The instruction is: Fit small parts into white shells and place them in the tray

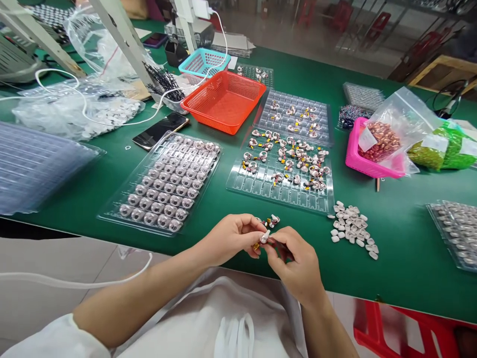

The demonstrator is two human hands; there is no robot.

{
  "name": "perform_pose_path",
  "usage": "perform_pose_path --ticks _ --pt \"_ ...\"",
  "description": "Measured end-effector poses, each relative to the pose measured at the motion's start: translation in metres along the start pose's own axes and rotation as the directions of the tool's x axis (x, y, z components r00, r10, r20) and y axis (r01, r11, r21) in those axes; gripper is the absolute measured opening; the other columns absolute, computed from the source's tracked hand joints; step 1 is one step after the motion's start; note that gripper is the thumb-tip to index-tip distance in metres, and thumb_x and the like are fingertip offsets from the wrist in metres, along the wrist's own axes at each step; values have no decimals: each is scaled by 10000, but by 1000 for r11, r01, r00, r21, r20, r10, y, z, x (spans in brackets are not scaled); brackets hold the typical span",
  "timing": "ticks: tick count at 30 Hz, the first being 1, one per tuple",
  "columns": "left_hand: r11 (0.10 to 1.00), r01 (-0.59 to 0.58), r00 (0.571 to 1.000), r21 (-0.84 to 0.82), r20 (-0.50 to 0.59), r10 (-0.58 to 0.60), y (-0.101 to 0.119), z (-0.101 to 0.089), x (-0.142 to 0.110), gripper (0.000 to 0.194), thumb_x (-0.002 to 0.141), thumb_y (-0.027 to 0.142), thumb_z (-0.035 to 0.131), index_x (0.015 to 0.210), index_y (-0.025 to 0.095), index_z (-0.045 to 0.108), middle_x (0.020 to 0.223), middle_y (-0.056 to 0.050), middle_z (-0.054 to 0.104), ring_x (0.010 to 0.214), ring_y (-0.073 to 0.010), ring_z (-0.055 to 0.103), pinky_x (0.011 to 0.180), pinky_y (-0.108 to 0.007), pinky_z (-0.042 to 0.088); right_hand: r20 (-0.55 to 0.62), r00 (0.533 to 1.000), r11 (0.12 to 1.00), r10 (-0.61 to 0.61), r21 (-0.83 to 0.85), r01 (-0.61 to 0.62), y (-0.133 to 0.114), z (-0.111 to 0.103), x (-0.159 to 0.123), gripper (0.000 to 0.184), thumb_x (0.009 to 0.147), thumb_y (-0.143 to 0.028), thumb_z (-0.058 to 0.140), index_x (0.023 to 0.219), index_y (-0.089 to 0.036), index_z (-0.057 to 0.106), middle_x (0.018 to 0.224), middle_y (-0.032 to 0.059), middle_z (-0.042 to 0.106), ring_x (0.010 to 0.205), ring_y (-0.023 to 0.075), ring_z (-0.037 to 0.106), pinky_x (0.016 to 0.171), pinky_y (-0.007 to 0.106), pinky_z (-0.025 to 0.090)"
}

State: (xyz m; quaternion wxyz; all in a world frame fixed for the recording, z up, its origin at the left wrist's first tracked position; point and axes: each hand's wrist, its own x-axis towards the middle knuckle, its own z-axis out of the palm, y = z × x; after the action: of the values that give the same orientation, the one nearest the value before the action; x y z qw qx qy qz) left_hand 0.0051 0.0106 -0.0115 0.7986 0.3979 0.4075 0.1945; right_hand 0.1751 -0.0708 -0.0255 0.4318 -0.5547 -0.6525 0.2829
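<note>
Close to the table's front edge, my left hand (238, 237) pinches a small white earbud shell (265, 237) with a bit of yellow tape (256, 245) below it. My right hand (296, 258) meets it from the other side, its thumb and fingers closed at the same piece; what exactly these fingertips grip is too small to tell. Just beyond the fingers lies another wired earbud part (274, 220). A loose pile of white shell pieces (352, 223) is to the right of my right hand. Past both hands sits a clear tray (253, 186) partly filled with wired earbud parts.
At left, a clear tray (108, 215) holds rows of grey-white shells, beside a phone (160, 130) and stacked plastic trays (40, 164). Farther back stand a red basket (227, 127) and a blue basket (204, 55). A pink basket (372, 170) holds bagged copper-coloured parts at right.
</note>
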Motion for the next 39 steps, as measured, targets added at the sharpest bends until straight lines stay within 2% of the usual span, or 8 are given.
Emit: perform_pose_path --ticks 9,14,18,21,25,30,33,39 --pt "998 59 998 38 -22 -58 2 1 3 287 662 274 854 805 112 665 611 8 702 510 -109 664 534 -214 573 32 986 984 -163 -69 165 8 0 3 214 862 -57 598 978 -233 637 842 1 635 609 104 524 561 231 445" --pt "997 -40 999 61 27 39 -5 2 0 214 765 280 781 879 109 721 734 -11 734 616 -103 681 637 -222 588 13 999 998 39 46 -39 4 0 4 132 835 -89 601 831 -221 604 733 -37 556 570 93 452 513 214 376" --pt "978 -161 986 130 59 155 -11 2 -3 220 801 197 730 1008 126 753 910 -40 767 755 -121 696 752 -237 583 23 968 950 249 190 -248 4 -1 4 103 851 -138 613 790 -218 592 729 -35 550 613 105 475 554 222 392" --pt "937 -242 970 253 30 242 -14 0 -4 230 800 158 714 1024 132 758 939 -55 779 830 -153 708 765 -238 569 52 954 910 296 288 -299 7 0 4 78 853 -149 622 818 -219 622 773 -21 571 657 118 497 588 235 404" --pt "816 -359 925 454 57 376 -13 -3 -5 165 860 176 669 992 133 759 933 -63 793 818 -161 730 756 -234 568 62 953 878 297 374 -298 9 2 4 83 843 -140 634 802 -213 627 783 -18 555 672 120 484 599 243 385" --pt "513 -529 808 676 218 547 -12 -9 -9 173 890 91 596 982 133 737 880 -54 797 775 -149 738 721 -212 550 158 908 802 389 427 -418 10 3 4 77 856 -178 642 784 -205 629 724 -28 526 647 115 439 583 247 344" --pt "369 -565 757 738 286 587 -11 -10 -10 182 907 72 577 994 138 722 878 -50 796 785 -153 739 723 -217 546 186 879 764 439 437 -474 9 4 5 90 862 -219 658 778 -201 632 685 -39 506 607 106 397 552 244 312" --pt "284 -562 734 776 310 604 -10 -11 -8 186 918 65 562 1008 144 704 886 -49 796 798 -159 742 728 -225 555 170 873 779 457 397 -485 5 5 6 183 919 -347 649 816 -196 649 691 -27 512 626 117 407 568 254 320"
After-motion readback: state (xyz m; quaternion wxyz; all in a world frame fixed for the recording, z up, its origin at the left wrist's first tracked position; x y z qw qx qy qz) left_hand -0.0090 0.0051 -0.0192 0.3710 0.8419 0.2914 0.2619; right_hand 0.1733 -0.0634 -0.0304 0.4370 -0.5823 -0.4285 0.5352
